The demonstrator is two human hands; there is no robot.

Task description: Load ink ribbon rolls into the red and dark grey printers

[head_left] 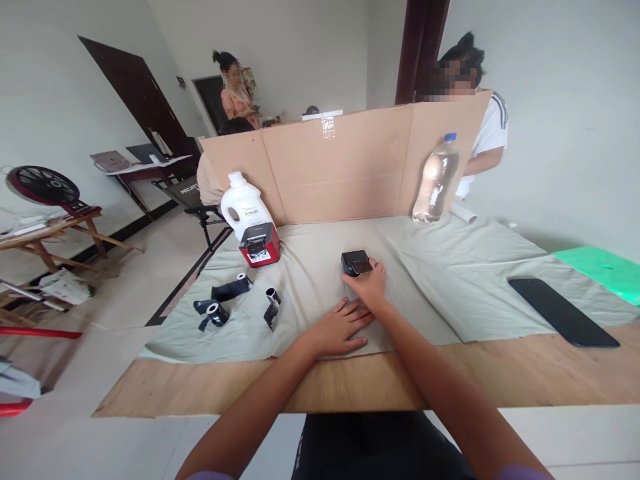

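My right hand [370,280] is closed around the near and right sides of a small black box-shaped device [355,256], which rests on the cloth. A dark, shiny flap or panel shows on the device's near side; its exact kind I cannot make out. Flat on the cloth, with fingers spread, lies my left hand [340,328], just nearer to me and left of the device. It holds nothing. To the left are several small rolls of black film, among them one roll [271,307] standing apart and another roll [217,314] partly unwound.
A red and black boxy device [270,248] stands before a white jug [246,203]. Behind them rises a cardboard screen [345,167], with a clear blue-capped bottle [437,180] at its right. A black phone-like slab [563,312] lies right. Other people are beyond the screen.
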